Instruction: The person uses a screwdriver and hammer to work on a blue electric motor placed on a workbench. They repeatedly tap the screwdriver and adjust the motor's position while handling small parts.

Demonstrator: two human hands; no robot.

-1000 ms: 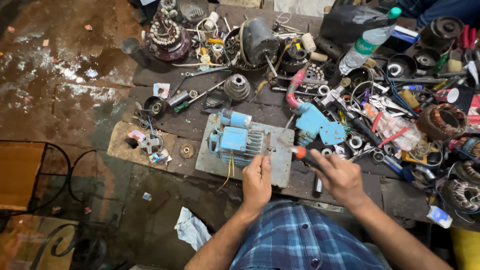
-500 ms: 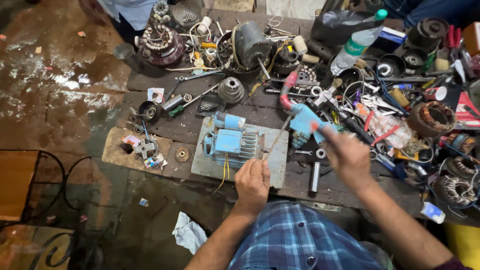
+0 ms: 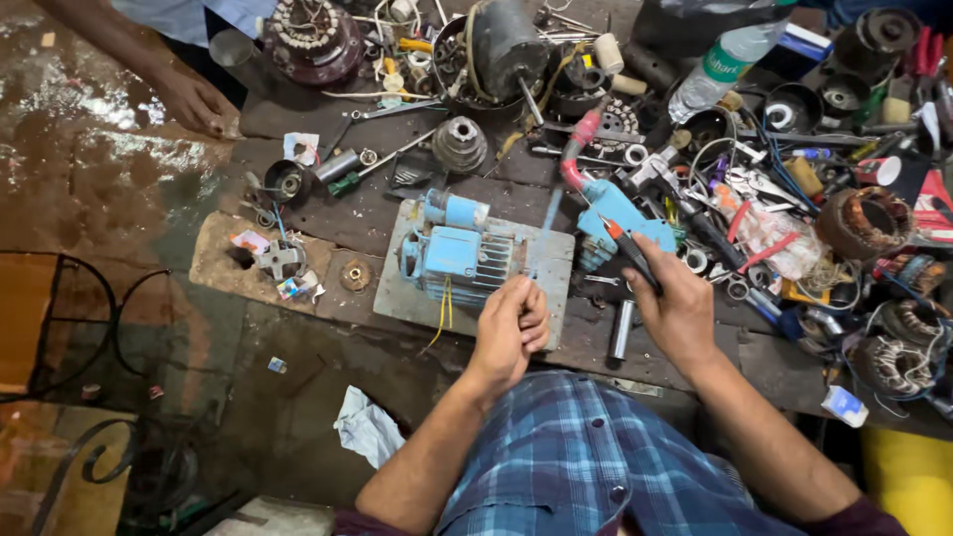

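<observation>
Looking down from the head view: the left hand (image 3: 511,328) rests, fingers curled, on the near edge of a small blue electric motor (image 3: 457,258); whether it pinches anything there cannot be told; the motor sits on a grey metal plate (image 3: 551,260) laid on the dark wooden workbench (image 3: 377,213), directly in front of the person; yellow wires (image 3: 443,308) hang from the motor's near side. The right hand (image 3: 680,308) is closed around a screwdriver (image 3: 627,248) with an orange and black shaft, which points away toward a blue tool housing (image 3: 620,208) just right of the plate; a metal cylinder (image 3: 621,330) lies between the two hands. Farther back lie a large dark motor (image 3: 506,45), a plastic bottle (image 3: 720,65) and a copper winding (image 3: 866,223); another person's hand (image 3: 194,99) rests at the upper left.
</observation>
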